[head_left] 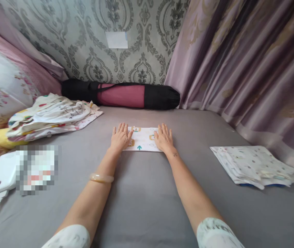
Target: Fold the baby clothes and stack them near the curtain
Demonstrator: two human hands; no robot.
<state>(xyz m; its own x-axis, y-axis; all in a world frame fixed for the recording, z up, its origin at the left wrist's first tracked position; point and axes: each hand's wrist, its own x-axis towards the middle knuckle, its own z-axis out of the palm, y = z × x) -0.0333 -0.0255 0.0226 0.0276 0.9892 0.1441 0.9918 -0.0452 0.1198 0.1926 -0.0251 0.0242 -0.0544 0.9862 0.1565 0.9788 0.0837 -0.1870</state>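
Observation:
A white folded cloth [143, 139] printed with orange figures and a green arrow lies flat on the grey bed surface, in the middle of the head view. My left hand [121, 137] rests palm down on its left end, fingers spread. On the right end lies my right hand [164, 138], also palm down with its fingers apart. Neither hand grips the cloth. The hands cover both of its short ends.
Rumpled printed cloths [56, 115] are piled at the left, by a floral pillow [2, 86]. A folded stack [255, 165] lies at the right. Behind is a black and pink roll bag [121, 95]. A white power bank [1, 175] with a cable sits at the left.

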